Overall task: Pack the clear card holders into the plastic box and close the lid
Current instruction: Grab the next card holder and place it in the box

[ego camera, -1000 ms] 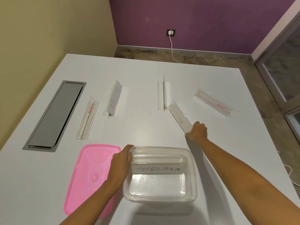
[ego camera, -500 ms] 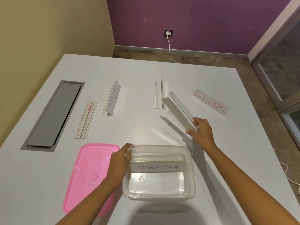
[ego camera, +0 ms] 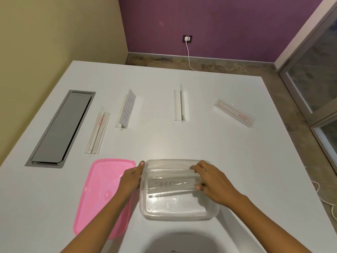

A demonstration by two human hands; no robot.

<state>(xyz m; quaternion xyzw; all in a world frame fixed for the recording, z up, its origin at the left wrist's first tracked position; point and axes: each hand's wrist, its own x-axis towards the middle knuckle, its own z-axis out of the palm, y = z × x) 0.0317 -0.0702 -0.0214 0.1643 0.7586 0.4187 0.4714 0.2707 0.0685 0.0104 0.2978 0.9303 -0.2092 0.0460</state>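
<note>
The clear plastic box (ego camera: pixel 179 212) sits on the white table in front of me. My left hand (ego camera: pixel 130 179) grips its left wall. My right hand (ego camera: pixel 212 181) holds a clear card holder (ego camera: pixel 171 187) inside the box, beside another holder with writing on its card (ego camera: pixel 169 182). The pink lid (ego camera: pixel 99 194) lies flat to the left of the box. Several more holders rest farther back: one at the left (ego camera: pixel 97 131), one with a written card (ego camera: pixel 126 109), one in the middle (ego camera: pixel 179 105), one at the right (ego camera: pixel 234 113).
A grey cable hatch (ego camera: pixel 60 128) is set into the table (ego camera: pixel 237 161) at the left. Beyond the far edge are a purple wall, a socket with a white cable (ego camera: pixel 187 50) and a glass door at the right.
My right hand lifted the card holder off the table, carried it toward me and lowered it into the box. My left hand stayed on the box wall.
</note>
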